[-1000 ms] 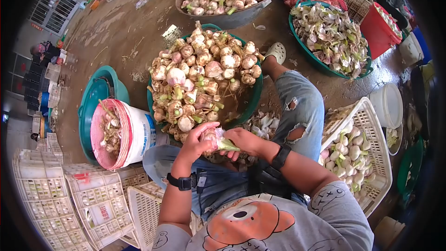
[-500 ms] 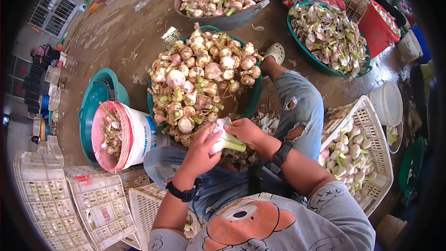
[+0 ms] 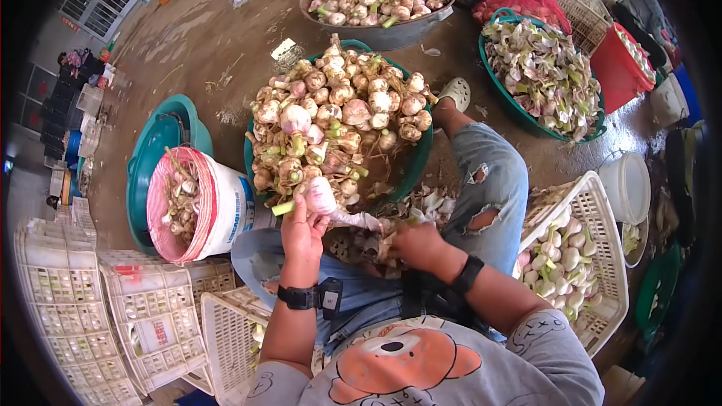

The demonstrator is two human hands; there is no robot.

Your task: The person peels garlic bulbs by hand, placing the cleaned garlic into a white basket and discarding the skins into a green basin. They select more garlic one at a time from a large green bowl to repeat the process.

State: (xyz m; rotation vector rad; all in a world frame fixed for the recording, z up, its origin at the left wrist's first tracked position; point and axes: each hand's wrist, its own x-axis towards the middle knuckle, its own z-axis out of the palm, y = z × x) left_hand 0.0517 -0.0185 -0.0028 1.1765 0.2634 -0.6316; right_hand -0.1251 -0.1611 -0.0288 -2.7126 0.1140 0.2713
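Note:
My left hand (image 3: 303, 234) holds a garlic bulb (image 3: 320, 195) with a green stalk stub, raised just in front of the green basin (image 3: 416, 165) heaped with unpeeled garlic. My right hand (image 3: 416, 245) pinches a strip of pale garlic skin (image 3: 362, 219) that stretches from the bulb toward my lap. Both wrists wear black bands. Loose skins (image 3: 432, 199) lie piled by my knee.
A white bucket (image 3: 218, 210) with a pink net liner leans on a teal tub (image 3: 162, 135) at left. A white crate (image 3: 594, 210) of peeled garlic sits at right. Behind are a metal basin (image 3: 380, 30) of garlic, a green tub of skins (image 3: 541, 68), stacked white crates (image 3: 113, 316).
My left hand has lifted the bulb up and left, turning its stalk to the left. My right hand has dropped lower, pulling a strip of skin off it.

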